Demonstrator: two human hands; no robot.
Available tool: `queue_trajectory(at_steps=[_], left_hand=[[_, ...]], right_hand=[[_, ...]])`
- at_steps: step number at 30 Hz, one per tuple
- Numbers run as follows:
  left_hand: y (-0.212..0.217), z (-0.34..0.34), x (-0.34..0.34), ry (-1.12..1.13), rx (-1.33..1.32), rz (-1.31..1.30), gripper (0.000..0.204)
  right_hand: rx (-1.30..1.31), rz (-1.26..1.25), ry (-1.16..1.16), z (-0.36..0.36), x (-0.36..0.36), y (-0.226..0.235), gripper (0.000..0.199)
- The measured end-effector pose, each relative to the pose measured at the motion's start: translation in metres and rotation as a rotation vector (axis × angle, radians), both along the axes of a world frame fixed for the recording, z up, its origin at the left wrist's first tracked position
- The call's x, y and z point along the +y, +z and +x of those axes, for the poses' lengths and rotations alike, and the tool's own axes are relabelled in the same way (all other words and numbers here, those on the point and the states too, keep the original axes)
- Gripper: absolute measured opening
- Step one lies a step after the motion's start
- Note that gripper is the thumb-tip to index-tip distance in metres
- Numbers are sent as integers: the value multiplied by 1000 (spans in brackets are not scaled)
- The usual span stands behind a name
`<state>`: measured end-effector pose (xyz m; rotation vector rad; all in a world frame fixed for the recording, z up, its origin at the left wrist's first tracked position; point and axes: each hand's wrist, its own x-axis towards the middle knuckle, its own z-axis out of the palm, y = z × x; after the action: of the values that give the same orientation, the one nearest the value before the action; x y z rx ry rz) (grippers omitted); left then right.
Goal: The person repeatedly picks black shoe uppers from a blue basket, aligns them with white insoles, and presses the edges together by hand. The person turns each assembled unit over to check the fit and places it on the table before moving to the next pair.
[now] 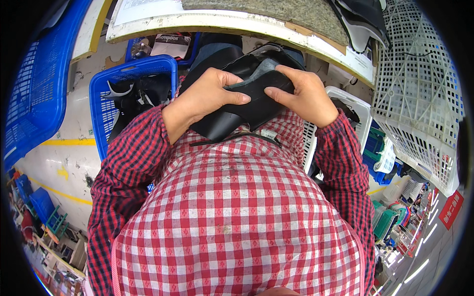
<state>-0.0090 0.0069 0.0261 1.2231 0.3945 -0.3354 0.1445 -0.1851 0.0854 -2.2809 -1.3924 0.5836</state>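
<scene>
Over my lap, in front of the checked apron (232, 197), lies a black leather-like shoe upper (256, 106) with a grey fuzzy lining (260, 70) showing at its opening. My left hand (210, 93) pinches its left side, thumb on the black face and fingers behind the edge. On the other side, my right hand (308, 93) grips the same edge between thumb and forefinger. Both hands are closed on the piece, and the lining shows between them. A lower flap of it hangs towards the apron. Its far part is partly hidden behind my hands.
A workbench edge (197, 25) runs ahead, with a grey slab (276, 15) on it. At left stand a blue basket (167, 63) holding black pieces and a larger blue crate (54, 93). On the right are a white basket (364, 111) and stacked white crates (414, 103).
</scene>
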Motion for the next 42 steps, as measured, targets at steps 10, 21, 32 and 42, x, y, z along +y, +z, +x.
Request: queue_trajectory(at_steps=[10,21,32,42], left_hand=[[-9,2,-4,-36,-140,194,21],[-10,-2,10,-95,-221,205,27],[11,25,14,61,-228,173,29],[6,20,16,41,-295,191,24]], right_hand=[[5,28,-22,3,-5,-3,49],[362,218,-279,1,-26,-15,32],[200,229,-277,-13,-13,-15,34],[304,254,-332,-17,-10,-15,39]])
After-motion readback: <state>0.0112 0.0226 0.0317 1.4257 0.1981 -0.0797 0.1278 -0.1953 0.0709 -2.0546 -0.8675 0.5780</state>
